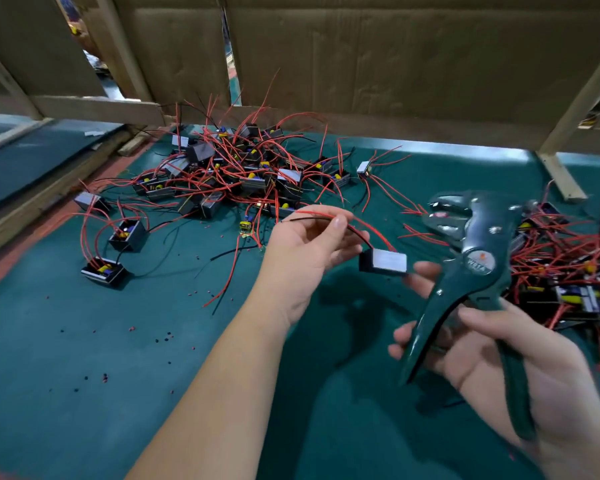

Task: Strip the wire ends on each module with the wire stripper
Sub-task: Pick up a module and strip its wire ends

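Here, the left hand (305,251) is raised above the green mat (84,341), thumb and forefinger pinched on a red wire (319,213) and a black wire (312,219) held side by side, the other fingers loosely curled beneath; both wires arc rightward into a small black module (383,262) with a pale grey face, which hangs in the air between the two hands, just beside the right fingertips, though whether it touches them I cannot tell; the right hand (520,362) grips the dark green wire stripper (475,268), fingers wrapped round one handle and thumb laid over the other, the handles spread apart and the tool's head tilted up and to the left, too blurred to show how its jaws stand; beyond the hands a tangled pile of modules (236,171) with red leads lies mid-mat, and a second heap (568,271) sits at the right behind the stripper; small red and black insulation bits (167,337) are scattered over the mat; a cardboard wall (361,57) on a wooden frame (97,107) closes the far side.
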`<state>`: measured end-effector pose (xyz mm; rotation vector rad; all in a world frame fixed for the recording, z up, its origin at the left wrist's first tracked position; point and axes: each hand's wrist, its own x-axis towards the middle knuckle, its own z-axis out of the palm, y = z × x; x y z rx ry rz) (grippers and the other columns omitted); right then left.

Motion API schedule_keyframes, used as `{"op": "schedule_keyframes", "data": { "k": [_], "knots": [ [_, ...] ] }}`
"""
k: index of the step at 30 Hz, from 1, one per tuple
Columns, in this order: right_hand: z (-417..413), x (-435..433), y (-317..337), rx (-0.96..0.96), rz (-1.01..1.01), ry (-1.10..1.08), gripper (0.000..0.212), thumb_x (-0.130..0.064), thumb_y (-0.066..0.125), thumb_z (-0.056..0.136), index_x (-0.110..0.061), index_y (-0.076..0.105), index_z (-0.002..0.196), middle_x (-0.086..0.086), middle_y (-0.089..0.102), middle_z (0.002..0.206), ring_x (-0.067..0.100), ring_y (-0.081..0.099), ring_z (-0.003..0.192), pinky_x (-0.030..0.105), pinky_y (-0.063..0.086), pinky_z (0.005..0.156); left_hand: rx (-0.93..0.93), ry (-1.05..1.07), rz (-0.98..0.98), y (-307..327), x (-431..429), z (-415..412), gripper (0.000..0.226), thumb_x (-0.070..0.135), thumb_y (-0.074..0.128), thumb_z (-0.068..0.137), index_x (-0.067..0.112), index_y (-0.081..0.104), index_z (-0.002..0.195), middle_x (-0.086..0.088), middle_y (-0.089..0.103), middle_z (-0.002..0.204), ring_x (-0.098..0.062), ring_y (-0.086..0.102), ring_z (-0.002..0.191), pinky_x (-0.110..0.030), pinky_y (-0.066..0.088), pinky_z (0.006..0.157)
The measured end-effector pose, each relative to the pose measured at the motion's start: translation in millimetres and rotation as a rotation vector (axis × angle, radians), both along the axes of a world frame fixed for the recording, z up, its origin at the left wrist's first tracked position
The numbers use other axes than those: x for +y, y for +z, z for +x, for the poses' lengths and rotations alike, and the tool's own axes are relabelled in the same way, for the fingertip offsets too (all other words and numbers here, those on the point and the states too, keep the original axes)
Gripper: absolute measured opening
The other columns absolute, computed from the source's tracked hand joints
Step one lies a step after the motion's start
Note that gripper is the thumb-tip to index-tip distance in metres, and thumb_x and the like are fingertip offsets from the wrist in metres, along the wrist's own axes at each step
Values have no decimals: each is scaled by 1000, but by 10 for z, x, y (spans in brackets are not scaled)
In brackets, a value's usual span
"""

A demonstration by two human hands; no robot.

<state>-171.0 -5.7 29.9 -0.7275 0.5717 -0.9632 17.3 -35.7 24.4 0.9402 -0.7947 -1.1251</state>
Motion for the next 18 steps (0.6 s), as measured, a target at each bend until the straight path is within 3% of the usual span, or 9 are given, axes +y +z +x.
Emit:
{"op": "schedule_keyframes", "data": {
  "k": [3, 6, 10, 15, 18],
  "knots": [
    [-3, 17, -13, -59, 69, 173, 82, -18, 86, 43, -1, 63, 120, 28, 60, 118, 41, 65, 70, 55, 54, 67, 9, -65, -27, 11, 33, -27, 17, -4, 50, 93, 6, 59, 83, -2, 67, 67, -19, 70, 75, -22, 56, 67],
    [1, 3, -15, -97, 108, 223, 86, -19, 87, 42, -7, 63, 123, 25, 63, 108, 38, 66, 73, 52, 55, 71, 72, -175, -45, 30, 65, -55, 16, -3, 48, 93, 6, 57, 84, -4, 67, 71, -19, 72, 78, -23, 57, 68],
    [-25, -31, 1, -152, 140, 223, 87, -19, 86, 41, -6, 62, 124, 22, 63, 92, 34, 66, 72, 51, 56, 74, 92, -279, -54, 27, 105, -107, 11, 0, 49, 92, 5, 57, 86, -2, 68, 72, -19, 72, 81, -23, 56, 70],
    [-99, -64, 20, -128, 75, 154, 82, -17, 85, 44, 1, 62, 121, 23, 63, 96, 35, 66, 73, 54, 55, 76, 11, -231, -56, 19, 88, -83, 7, 7, 59, 83, 11, 65, 84, -8, 69, 76, -18, 68, 79, -25, 56, 74],
    [-78, -77, -1, -96, -94, -63, 60, -10, 76, 55, -3, 64, 113, 15, 66, 101, 36, 67, 76, 52, 56, 73, 12, -139, -29, 20, 47, -24, 12, 5, 56, 87, 12, 62, 95, -5, 68, 74, -15, 67, 74, -22, 54, 72]
  ]
}}
